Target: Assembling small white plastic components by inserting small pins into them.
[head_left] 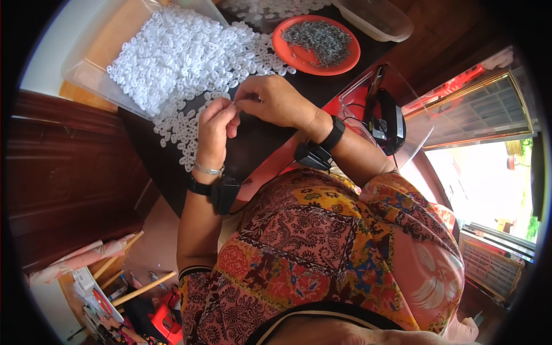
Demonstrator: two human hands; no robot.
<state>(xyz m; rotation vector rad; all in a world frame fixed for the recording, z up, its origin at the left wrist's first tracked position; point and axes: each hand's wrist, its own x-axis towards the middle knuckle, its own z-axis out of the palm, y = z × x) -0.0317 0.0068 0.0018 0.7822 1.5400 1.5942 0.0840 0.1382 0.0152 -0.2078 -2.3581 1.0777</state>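
Observation:
Fingertips almost touching, my two hands meet over the dark table (261,146). My left hand (213,133) is closed in a pinch, thumb against the fingers. From the right, my right hand (280,102) comes in, also pinching at the same spot. Whatever sits between the fingertips is too small to make out. Just beyond them spreads a large heap of small white oval plastic pieces (184,57) with holes, some strewn along the table's left side. An orange-red plate (319,70) behind my right hand carries a pile of small thin grey metal pieces (319,41).
The heap spills from a clear plastic bin (86,64) at the far left. Another clear container (379,20) stands at the far right. Black devices with cables (392,123) lie in a clear bin beside my right forearm. A dark wooden panel (69,167) stands on the left.

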